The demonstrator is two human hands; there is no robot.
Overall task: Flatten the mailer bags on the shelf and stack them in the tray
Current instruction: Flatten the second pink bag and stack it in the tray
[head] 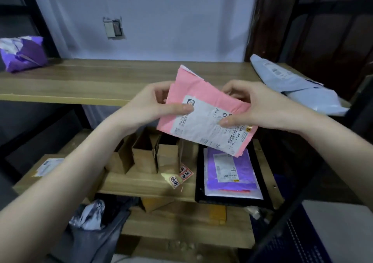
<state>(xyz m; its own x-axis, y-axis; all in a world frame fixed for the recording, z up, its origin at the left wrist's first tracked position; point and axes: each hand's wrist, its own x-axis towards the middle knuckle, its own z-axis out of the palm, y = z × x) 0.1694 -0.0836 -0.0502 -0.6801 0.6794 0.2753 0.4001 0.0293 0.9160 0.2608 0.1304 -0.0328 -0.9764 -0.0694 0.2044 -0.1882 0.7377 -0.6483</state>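
behind pink mailer [203,101], both hands' [155,103] [256,105] fingers mostly hidden.

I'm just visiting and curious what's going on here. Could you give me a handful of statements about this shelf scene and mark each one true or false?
1. Both hands, left hand and right hand, hold the pink plastic mailer bag. True.
2. The pink mailer bag already lies in the black tray. False: it is held up in the air above the tray.
3. A purple mailer bag with a white label lies on top in the tray. True.
4. The crumpled purple bag sits at the right end of the upper wooden shelf. False: it sits at the left end; a pale blue-grey mailer bag is at the right.
5. The pink bag carries no label. False: a white shipping label covers much of it.
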